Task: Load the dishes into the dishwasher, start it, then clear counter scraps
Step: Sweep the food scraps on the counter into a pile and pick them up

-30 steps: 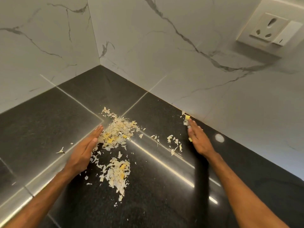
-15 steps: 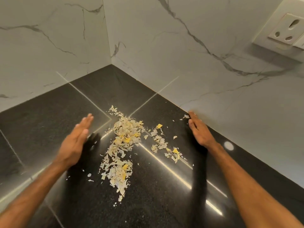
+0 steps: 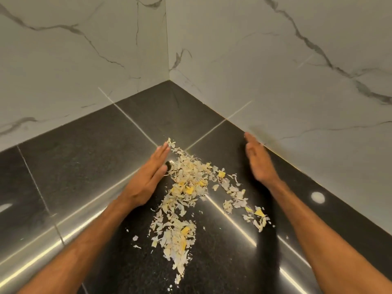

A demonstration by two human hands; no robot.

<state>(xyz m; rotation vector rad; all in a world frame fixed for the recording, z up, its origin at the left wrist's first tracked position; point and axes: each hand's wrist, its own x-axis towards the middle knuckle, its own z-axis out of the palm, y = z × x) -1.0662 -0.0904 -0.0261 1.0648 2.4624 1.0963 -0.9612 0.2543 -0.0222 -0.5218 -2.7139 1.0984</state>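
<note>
Pale and yellow peel scraps (image 3: 186, 183) lie heaped on the black stone counter (image 3: 89, 158) in the corner, with a second heap trailing toward me and a thinner trail of scraps (image 3: 239, 198) on the right. My left hand (image 3: 146, 177) stands on edge with straight fingers, touching the left side of the pile. On the right, my right hand (image 3: 257, 164) is also on edge with flat fingers, close to the wall and a little apart from the scraps. Neither hand holds anything.
White marble wall tiles (image 3: 275, 71) close the corner behind and to the right of the counter. Bright light streaks reflect on the glossy counter top. No dishes or containers are in view.
My left hand has swept right, back against the pile's left side. The right hand stays by the wall. The view has shifted left, so the wall socket is out of sight.
</note>
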